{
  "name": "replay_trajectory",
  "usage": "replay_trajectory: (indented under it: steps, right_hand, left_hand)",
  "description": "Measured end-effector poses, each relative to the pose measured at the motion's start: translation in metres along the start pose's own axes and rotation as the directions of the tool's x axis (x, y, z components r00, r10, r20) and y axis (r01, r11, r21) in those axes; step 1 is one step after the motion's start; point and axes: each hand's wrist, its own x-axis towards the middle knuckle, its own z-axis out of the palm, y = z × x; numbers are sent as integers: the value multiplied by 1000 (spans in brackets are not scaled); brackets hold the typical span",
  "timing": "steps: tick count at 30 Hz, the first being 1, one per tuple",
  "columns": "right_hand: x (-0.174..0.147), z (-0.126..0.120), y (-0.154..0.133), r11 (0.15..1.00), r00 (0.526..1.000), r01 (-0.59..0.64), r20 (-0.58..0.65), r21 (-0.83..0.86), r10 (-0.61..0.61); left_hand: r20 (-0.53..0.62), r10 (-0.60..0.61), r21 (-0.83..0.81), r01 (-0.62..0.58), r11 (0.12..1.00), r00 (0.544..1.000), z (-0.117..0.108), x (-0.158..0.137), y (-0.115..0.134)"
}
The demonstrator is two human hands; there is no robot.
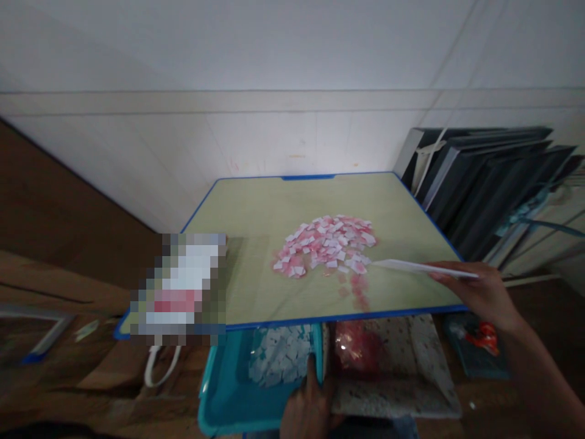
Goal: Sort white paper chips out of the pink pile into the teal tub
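My right hand (484,289) is closed on one end of a long, thin white strip (411,266); its exact kind is unclear. The strip's tip reaches left to the edge of a pile of small white and pink-stained square pieces (326,244). The pile is spread over a pale yellow-green board (256,207) with a blue rim. Below the board's near edge, my left hand (306,405) is at the right rim of a teal tray (223,390), one finger along it, seemingly gripping the rim. White square pieces (281,356) lie in that tray.
A speckled tray (397,399) holding a shiny red bag (359,347) stands right of the teal one. Dark flat panels (493,177) lean at the right. A blurred-out object (183,280) covers the board's left corner. Behind is a white wall (292,134).
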Motion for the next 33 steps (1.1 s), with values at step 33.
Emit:
replay_trajectory:
  steps: [33]
  right_hand:
    - [20, 7, -6, 990, 989, -130, 81, 55, 126]
  left_hand:
    - [8, -29, 19, 29, 999, 1000, 0, 0, 2]
